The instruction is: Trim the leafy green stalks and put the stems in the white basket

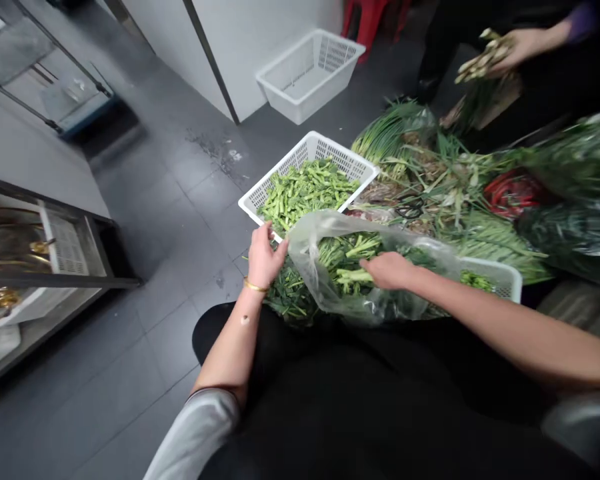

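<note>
My right hand point(387, 270) reaches into a clear plastic bag point(307, 257), its fingers closed round leafy green stalks point(353, 275). More green stalks lie in the bag around it. My left hand point(266, 257) is held beside the near corner of a white slotted basket point(263, 197), close to the bag's left edge. Its thumb and fingers are apart, with nothing visible between them. In that basket are many short-cut green stems point(305, 193). Loose dark green leaves point(290, 293) lie below my left hand, partly hidden by the bag.
Bunches of scallions point(395, 133) and other greens cover the floor at right, near red chillies point(515, 193). Another white basket point(510, 277) stands partly behind my right arm. At upper right, a co-worker's hand point(523, 50) grips stalks. A white basket point(305, 100) stands by the wall.
</note>
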Action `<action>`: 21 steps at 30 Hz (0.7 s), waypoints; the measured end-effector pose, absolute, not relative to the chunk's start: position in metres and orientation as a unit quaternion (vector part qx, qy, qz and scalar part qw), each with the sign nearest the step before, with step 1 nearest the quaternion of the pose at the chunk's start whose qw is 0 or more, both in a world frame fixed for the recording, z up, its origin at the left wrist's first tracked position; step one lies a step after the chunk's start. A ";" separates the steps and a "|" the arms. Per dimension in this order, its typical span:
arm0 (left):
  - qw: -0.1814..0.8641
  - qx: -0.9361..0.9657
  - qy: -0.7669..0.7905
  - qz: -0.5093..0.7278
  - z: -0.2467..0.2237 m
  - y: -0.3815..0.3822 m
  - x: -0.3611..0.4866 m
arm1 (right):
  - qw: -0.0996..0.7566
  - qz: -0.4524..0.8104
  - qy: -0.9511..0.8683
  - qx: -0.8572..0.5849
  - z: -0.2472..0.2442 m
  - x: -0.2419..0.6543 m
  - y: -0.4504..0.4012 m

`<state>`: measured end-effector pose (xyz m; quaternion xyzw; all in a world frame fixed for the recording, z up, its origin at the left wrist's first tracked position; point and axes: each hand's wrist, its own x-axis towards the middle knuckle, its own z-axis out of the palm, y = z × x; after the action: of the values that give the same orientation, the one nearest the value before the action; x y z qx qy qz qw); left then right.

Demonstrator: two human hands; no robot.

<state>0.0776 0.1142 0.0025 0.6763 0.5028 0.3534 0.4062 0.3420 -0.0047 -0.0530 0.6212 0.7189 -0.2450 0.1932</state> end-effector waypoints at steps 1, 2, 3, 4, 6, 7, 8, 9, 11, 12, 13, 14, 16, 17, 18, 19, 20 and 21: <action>0.415 0.675 0.488 0.366 0.015 0.102 0.073 | 0.186 -0.218 0.751 0.595 -0.031 0.341 -0.020; 0.455 0.667 0.463 0.365 0.026 0.087 0.070 | 0.173 -0.185 0.786 0.564 -0.010 0.337 -0.034; 0.519 0.654 0.430 0.342 0.037 0.071 0.068 | 0.155 -0.152 0.819 0.531 0.012 0.330 -0.046; 0.592 0.636 0.395 0.300 0.045 0.054 0.067 | 0.131 -0.123 0.846 0.501 0.032 0.319 -0.055; 0.712 0.592 0.327 0.189 0.052 0.022 0.067 | 0.082 -0.083 0.881 0.458 0.066 0.289 -0.062; 0.749 0.569 0.307 0.144 0.052 0.008 0.066 | 0.066 -0.068 0.894 0.437 0.079 0.271 -0.060; 0.773 0.547 0.299 0.116 0.050 -0.004 0.065 | 0.061 -0.056 0.906 0.415 0.088 0.253 -0.056; 0.792 0.522 0.300 0.101 0.046 -0.014 0.062 | 0.063 -0.046 0.917 0.392 0.094 0.235 -0.049; 0.821 0.466 0.316 0.093 0.037 -0.028 0.050 | 0.071 -0.031 0.934 0.350 0.099 0.203 -0.032; 0.833 0.439 0.323 0.097 0.031 -0.033 0.043 | 0.070 -0.024 0.942 0.326 0.099 0.189 -0.024; 0.840 0.417 0.328 0.111 0.027 -0.037 0.035 | 0.064 -0.016 0.950 0.304 0.100 0.176 -0.016; 0.844 0.401 0.329 0.139 0.023 -0.040 0.027 | 0.051 -0.006 0.959 0.280 0.101 0.165 -0.010; 0.839 0.374 0.322 0.231 0.017 -0.044 0.012 | 0.004 0.011 0.971 0.239 0.109 0.151 -0.006; 0.833 0.360 0.314 0.281 0.015 -0.045 0.006 | -0.029 0.018 0.973 0.227 0.116 0.148 -0.009; 0.826 0.344 0.306 0.324 0.014 -0.045 0.002 | -0.065 0.021 0.973 0.220 0.124 0.148 -0.014; 0.822 0.329 0.300 0.355 0.013 -0.044 -0.002 | -0.103 0.019 0.970 0.219 0.131 0.152 -0.021; 0.820 0.317 0.294 0.375 0.013 -0.042 -0.004 | -0.142 0.014 0.963 0.228 0.138 0.157 -0.028; 0.819 0.307 0.288 0.389 0.013 -0.040 -0.005 | -0.181 0.002 0.951 0.251 0.141 0.164 -0.035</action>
<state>-0.0052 -0.0401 0.0127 0.3071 0.2879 0.3894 0.8193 0.1642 -0.0354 0.1411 0.2508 0.9510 0.0025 -0.1807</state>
